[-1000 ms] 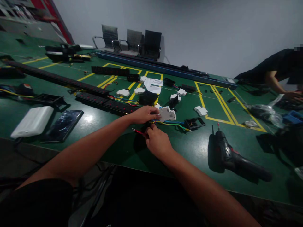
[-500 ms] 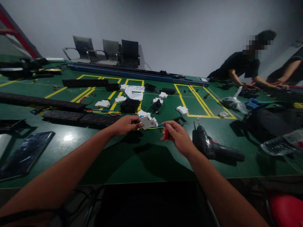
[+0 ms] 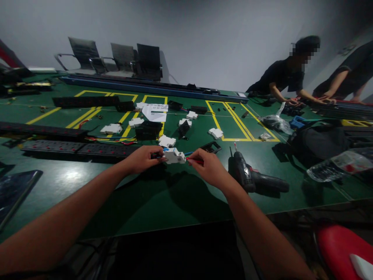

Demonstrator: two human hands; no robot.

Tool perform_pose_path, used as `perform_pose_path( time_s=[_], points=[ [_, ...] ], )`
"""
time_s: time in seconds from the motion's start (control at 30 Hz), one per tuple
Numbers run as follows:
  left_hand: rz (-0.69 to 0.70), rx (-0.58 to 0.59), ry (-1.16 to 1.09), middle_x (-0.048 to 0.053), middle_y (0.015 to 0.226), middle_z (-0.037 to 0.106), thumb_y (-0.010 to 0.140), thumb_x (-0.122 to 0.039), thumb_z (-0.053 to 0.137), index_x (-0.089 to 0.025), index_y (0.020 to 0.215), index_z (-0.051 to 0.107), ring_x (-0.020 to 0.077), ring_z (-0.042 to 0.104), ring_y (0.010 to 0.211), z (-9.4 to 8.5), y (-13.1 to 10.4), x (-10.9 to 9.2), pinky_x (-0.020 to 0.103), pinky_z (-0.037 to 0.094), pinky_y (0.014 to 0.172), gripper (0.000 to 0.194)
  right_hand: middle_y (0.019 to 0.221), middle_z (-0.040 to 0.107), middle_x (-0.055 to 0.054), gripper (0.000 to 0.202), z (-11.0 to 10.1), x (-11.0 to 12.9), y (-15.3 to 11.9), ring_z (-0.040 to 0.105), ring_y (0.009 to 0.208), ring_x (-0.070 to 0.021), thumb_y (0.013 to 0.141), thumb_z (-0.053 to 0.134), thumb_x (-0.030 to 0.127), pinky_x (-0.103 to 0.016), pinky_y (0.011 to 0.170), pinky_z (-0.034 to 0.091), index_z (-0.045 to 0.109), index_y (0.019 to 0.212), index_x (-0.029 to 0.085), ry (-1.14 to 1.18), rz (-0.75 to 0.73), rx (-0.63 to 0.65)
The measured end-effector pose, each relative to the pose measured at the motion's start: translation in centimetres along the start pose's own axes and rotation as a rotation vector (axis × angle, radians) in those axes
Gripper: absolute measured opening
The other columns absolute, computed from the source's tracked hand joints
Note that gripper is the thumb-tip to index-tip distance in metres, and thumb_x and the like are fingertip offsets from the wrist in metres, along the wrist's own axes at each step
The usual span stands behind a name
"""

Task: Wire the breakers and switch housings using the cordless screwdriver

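Observation:
My left hand [image 3: 145, 158] grips the left end of a white breaker module [image 3: 175, 156], held just above the green table. My right hand [image 3: 205, 165] pinches a red wire [image 3: 196, 160], whose tip meets the module's right end. A blue wire [image 3: 190, 153] runs from that same end, behind my right fingers. Just beyond the held module lies another white module [image 3: 167, 141]. To the left, a black socket strip [image 3: 78, 148] reaches close to my left hand.
A black power drill [image 3: 247, 175] lies right of my right hand. Further right are a plastic bottle [image 3: 335, 167] and a black bag [image 3: 314, 144]. White modules and a paper sheet [image 3: 155, 111] lie beyond. Two people work at the far right.
The view has shifted, so the scene sits further left. My right hand has brought the red wire up to the module's end, from hanging downward. My left hand keeps its hold.

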State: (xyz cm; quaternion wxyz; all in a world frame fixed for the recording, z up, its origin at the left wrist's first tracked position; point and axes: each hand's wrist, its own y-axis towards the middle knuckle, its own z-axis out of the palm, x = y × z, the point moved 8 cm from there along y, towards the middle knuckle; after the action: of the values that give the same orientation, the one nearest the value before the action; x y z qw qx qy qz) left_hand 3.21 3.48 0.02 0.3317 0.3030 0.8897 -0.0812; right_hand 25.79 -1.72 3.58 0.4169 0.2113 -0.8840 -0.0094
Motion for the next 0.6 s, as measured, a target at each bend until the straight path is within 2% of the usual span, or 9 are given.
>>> perform_pose_path(
  time_s=[0.1,0.23,0.3,0.4,0.53,0.6],
  points=[
    [0.012,0.004,-0.001,0.003,0.093,0.069,0.096,-0.046,0.061,-0.022,0.096,0.067,0.0206,0.060,0.086,0.3,0.1,-0.1,0.033,0.042,0.076,0.025,0.101,0.076,-0.003,0.011,0.2,-0.2,0.2,0.069,0.092,-0.0170,0.101,0.065,0.030,-0.032,0.084,0.052,0.071,0.103,0.021,-0.023,-0.011,0.007],
    [0.068,0.006,0.112,0.004,0.098,0.066,0.094,-0.040,0.062,-0.022,0.097,0.064,0.0216,0.059,0.090,0.5,0.4,-0.8,0.034,0.042,0.080,0.019,0.109,0.075,-0.005,0.011,0.8,-1.9,0.0,0.068,0.097,-0.0176,0.099,0.065,0.026,-0.033,0.089,0.052,0.073,0.104,0.020,0.025,0.043,-0.005],
    [0.115,0.022,0.191,0.006,0.099,0.063,0.091,-0.040,0.066,-0.021,0.093,0.063,0.0228,0.058,0.093,0.7,0.8,-1.6,0.034,0.041,0.081,0.020,0.111,0.075,-0.006,0.012,1.4,-3.0,-0.3,0.068,0.098,-0.0176,0.096,0.065,0.021,-0.033,0.090,0.053,0.072,0.105,0.019,0.064,0.072,0.017],
    [0.174,0.073,0.266,0.007,0.097,0.060,0.090,-0.049,0.069,-0.020,0.088,0.062,0.0232,0.057,0.089,1.4,1.9,-3.1,0.034,0.040,0.077,0.030,0.108,0.075,-0.006,0.015,2.4,-4.2,-0.6,0.068,0.096,-0.0173,0.093,0.065,0.017,-0.032,0.089,0.053,0.073,0.106,0.018,0.097,0.097,0.066],
    [0.240,0.098,0.194,0.006,0.100,0.065,0.087,-0.053,0.074,-0.022,0.101,0.066,0.0232,0.059,0.090,2.7,3.9,-5.2,0.034,0.040,0.077,0.035,0.103,0.076,-0.005,0.013,2.6,-5.2,-0.6,0.068,0.093,-0.0167,0.095,0.065,0.021,-0.031,0.086,0.053,0.074,0.104,0.019,0.107,0.112,0.071],
    [0.248,0.092,0.180,0.005,0.100,0.066,0.085,-0.051,0.076,-0.023,0.100,0.066,0.0231,0.059,0.090,3.4,4.9,-5.8,0.034,0.040,0.076,0.033,0.102,0.076,-0.005,0.012,2.6,-5.5,-0.6,0.068,0.090,-0.0166,0.095,0.065,0.023,-0.031,0.084,0.053,0.072,0.104,0.019,0.104,0.115,0.061]
  ],
)
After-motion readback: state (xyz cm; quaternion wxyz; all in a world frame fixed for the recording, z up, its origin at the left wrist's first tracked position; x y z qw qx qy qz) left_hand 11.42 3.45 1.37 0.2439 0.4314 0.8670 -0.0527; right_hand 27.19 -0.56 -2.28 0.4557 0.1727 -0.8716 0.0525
